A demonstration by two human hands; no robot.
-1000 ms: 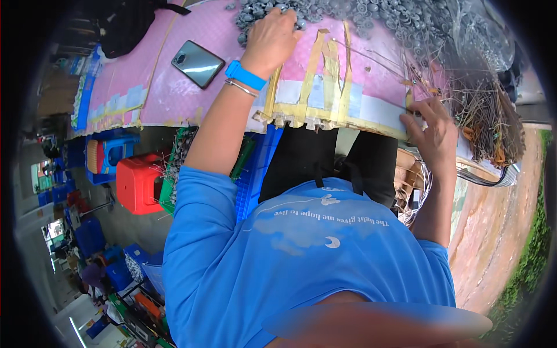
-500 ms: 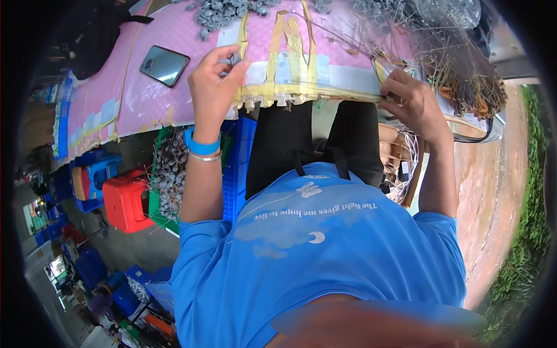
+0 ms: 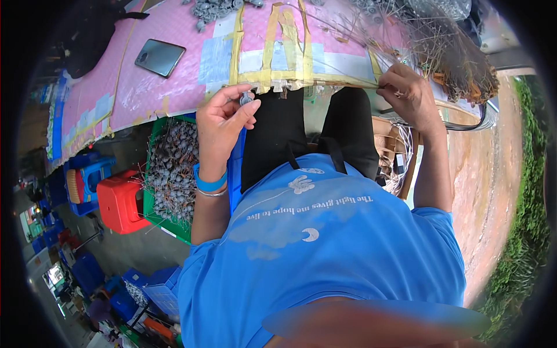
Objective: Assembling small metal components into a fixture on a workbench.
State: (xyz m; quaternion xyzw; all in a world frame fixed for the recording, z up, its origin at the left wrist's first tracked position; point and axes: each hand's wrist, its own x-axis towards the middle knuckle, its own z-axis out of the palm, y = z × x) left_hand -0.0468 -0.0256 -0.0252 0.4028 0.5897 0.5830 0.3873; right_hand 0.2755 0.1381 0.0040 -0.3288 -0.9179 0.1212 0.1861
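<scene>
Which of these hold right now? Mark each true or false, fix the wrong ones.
1. The left hand holds a grey flower-shaped piece. True.
2. A red plastic stool stands beside the green crate. True.
3. The smartphone lies inside the green crate. False: the smartphone lies on the pink tabletop.
4. The blue wristband is on the right wrist. False: left wrist.

Phone [image 3: 161, 57] left on table [image 3: 139, 95], stool [image 3: 118, 203] left of crate [image 3: 184, 233], seemingly stems [image 3: 449, 64] at right
</scene>
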